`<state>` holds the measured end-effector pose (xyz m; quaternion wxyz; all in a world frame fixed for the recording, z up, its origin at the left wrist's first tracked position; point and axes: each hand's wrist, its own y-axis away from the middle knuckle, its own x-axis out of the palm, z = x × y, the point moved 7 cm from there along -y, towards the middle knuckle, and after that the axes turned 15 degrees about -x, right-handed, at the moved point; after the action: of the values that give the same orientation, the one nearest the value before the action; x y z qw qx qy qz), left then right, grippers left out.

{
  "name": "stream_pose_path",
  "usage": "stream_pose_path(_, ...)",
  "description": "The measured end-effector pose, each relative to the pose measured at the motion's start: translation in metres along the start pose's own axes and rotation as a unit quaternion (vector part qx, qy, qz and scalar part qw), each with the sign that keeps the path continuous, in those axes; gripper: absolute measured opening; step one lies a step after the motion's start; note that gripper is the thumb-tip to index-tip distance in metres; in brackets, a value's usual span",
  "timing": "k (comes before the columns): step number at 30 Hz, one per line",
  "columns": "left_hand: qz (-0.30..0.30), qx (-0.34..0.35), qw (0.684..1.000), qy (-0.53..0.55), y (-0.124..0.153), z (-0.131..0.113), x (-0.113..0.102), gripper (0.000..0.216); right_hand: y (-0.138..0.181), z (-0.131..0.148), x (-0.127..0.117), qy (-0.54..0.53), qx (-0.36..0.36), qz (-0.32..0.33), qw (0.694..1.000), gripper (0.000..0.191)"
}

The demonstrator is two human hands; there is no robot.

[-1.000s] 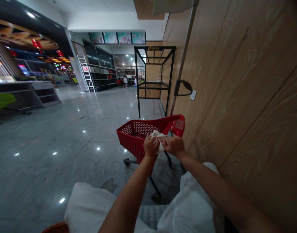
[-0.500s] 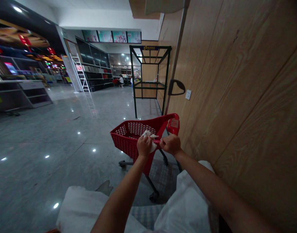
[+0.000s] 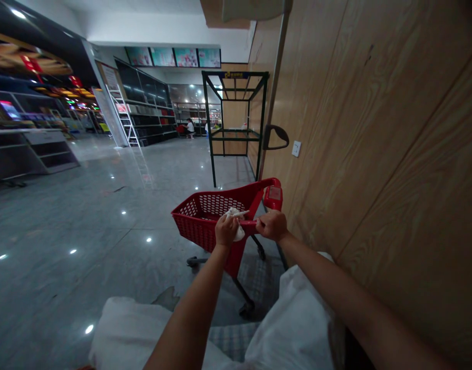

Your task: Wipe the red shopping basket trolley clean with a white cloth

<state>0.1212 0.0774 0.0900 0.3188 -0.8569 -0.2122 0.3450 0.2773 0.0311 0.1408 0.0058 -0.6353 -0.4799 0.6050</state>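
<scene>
A red plastic shopping cart (image 3: 199, 234) on black casters stands right in front of my knees, its basket pointing left. My left hand (image 3: 226, 230) is closed around a crumpled white cloth (image 3: 239, 233), pressed against the cart's near arm beside the basket rim. Wrapped round the same red arm, closer to the handle, is my right hand (image 3: 272, 225), fingers closed. The handle's thick red block (image 3: 273, 197) sits just above my right hand. Part of the cloth hangs below my left fingers.
A wood-panelled wall (image 3: 359, 154) with a socket (image 3: 296, 149) runs close along my right. Beyond the cart stands a dark green metal rack (image 3: 211, 133). A white ladder (image 3: 124, 118) leans by black shelving further back. A person (image 3: 190, 128) crouches far off near shelves.
My left hand and the cloth have shifted slightly left along the cart's arm, while my right hand keeps its grip. The view has turned slightly right.
</scene>
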Motion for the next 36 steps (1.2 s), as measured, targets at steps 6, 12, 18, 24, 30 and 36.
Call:
stream_pose_path(6, -0.026, -0.031, 0.999, -0.011, 0.006, -0.021, 0.001, 0.028, 0.001, -0.004, -0.002, 0.014, 0.005, -0.03, 0.999, 0.03)
stream_pose_path(12, 0.02, 0.064, 0.997, -0.028, 0.016, -0.063, 0.018, 0.021, 0.005, -0.011, -0.007, 0.02, -0.021, -0.081, 0.996, 0.031)
stream_pose_path(18, 0.028, 0.053, 0.998, -0.036, 0.005, -0.013, 0.006, 0.018, 0.009, -0.017, -0.007, 0.006, -0.02, -0.075, 0.997, 0.028)
stream_pose_path(24, 0.014, -0.028, 0.999, -0.033, 0.003, -0.013, 0.004, 0.02, 0.006, -0.016, -0.008, 0.014, -0.01, -0.102, 0.995, 0.029)
stream_pose_path(30, 0.051, 0.036, 0.998, 0.009, 0.015, -0.06, 0.021, 0.022, 0.005, -0.017, -0.008, 0.026, -0.006, -0.102, 0.994, 0.029)
stream_pose_path(36, 0.091, 0.086, 0.991, 0.036, 0.012, -0.038, 0.018, 0.046, 0.003, -0.015, -0.006, 0.007, -0.011, -0.091, 0.996, 0.03)
